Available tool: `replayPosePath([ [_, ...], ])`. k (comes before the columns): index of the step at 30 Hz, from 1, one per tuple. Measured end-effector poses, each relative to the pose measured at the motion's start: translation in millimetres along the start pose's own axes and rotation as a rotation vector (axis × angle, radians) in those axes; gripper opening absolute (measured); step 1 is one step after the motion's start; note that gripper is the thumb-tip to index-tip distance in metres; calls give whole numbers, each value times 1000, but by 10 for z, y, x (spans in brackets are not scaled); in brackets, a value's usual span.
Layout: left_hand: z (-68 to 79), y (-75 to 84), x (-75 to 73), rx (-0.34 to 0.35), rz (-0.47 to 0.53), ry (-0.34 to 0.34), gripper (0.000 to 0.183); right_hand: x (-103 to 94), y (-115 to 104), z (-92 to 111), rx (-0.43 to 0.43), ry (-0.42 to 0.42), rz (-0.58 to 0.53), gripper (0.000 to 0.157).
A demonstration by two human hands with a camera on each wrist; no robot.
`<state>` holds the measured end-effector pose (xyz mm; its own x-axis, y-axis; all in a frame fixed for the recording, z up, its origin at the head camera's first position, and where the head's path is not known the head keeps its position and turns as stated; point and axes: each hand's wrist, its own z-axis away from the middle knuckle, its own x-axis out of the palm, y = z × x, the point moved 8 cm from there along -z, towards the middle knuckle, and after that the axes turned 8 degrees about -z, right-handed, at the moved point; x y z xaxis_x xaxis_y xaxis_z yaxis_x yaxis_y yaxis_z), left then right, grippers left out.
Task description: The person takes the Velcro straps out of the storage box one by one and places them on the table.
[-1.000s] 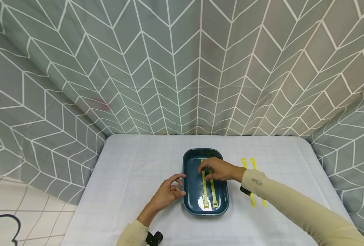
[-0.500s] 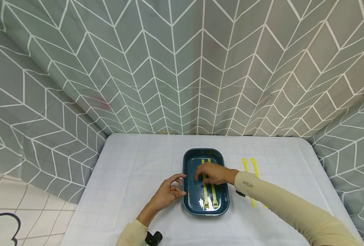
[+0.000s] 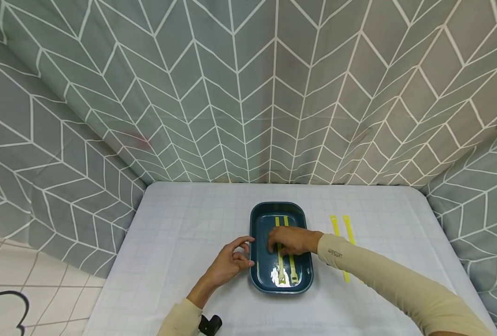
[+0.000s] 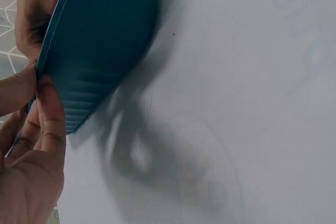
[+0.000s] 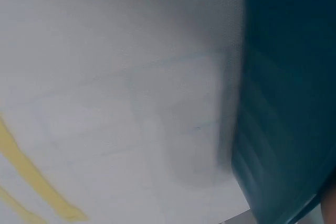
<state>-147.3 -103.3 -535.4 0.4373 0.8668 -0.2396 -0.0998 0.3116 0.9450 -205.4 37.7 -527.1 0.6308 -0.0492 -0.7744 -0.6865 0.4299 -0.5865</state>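
Note:
A dark blue tray [image 3: 265,275] stands on the white cloth. Inside it, side by side, lie two yellow hook-and-loop cable ties [image 3: 281,270] with slotted ends. My left hand [image 3: 227,262] stays at the tray's left side, thumb and index fingertips at the rim, fingers loosely bent and set apart; the left wrist view shows these fingers [image 4: 51,114] against the tray wall [image 4: 105,35]. My right hand [image 3: 292,240] reaches down into the tray over the middle of the ties, fingers pointing downward. Its fingertips are hidden, so I cannot tell whether they pinch a tie.
Two more yellow ties [image 3: 348,228] lie on the cloth right of the tray, partly under the right sleeve [image 3: 370,261]; the right wrist view shows their ends [image 5: 31,171]. Patterned grey curtains [image 3: 248,93] enclose the back and sides of the table.
My right hand has moved slightly left and toward me inside the tray, uncovering the far ends of both ties. The left hand and tray hold still.

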Motion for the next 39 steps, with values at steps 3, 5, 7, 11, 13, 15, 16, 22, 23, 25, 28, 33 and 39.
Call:
replayPosePath([
  [3,-4,3,-1,0,-6,3,60,7,-2,0,12,-10,13,22],
  [5,-7,8,0,-1,-7,4,60,16,-1,-4,16,-16,25,23],
  [7,-8,11,1,-2,-5,4,60,22,-7,-9,14,-21,43,23],
  [11,-8,16,5,-5,-5,2,60,32,-20,-18,0,-35,90,23],
  [13,-8,18,5,-5,-4,1,60,31,-23,-20,-3,-42,112,23],
  [15,-8,19,4,-4,-3,2,60,28,-20,-23,-1,-48,138,22],
  [16,-8,17,2,-4,0,2,60,23,-22,-23,1,-50,153,22],
  [22,-1,12,-1,-13,6,6,60,36,-31,-39,-4,-59,238,19],
  [23,1,12,0,-14,6,5,60,45,-31,-44,-4,-60,244,18],
  [25,3,10,3,-16,8,5,60,58,-31,-52,0,-63,245,17],
  [28,6,7,4,-16,12,6,60,67,-39,-58,4,-66,244,17],
  [33,10,7,3,-11,9,10,61,86,-59,-68,-6,-76,271,19],
  [39,14,9,1,-12,2,13,61,108,-79,-84,-16,-83,313,19],
])
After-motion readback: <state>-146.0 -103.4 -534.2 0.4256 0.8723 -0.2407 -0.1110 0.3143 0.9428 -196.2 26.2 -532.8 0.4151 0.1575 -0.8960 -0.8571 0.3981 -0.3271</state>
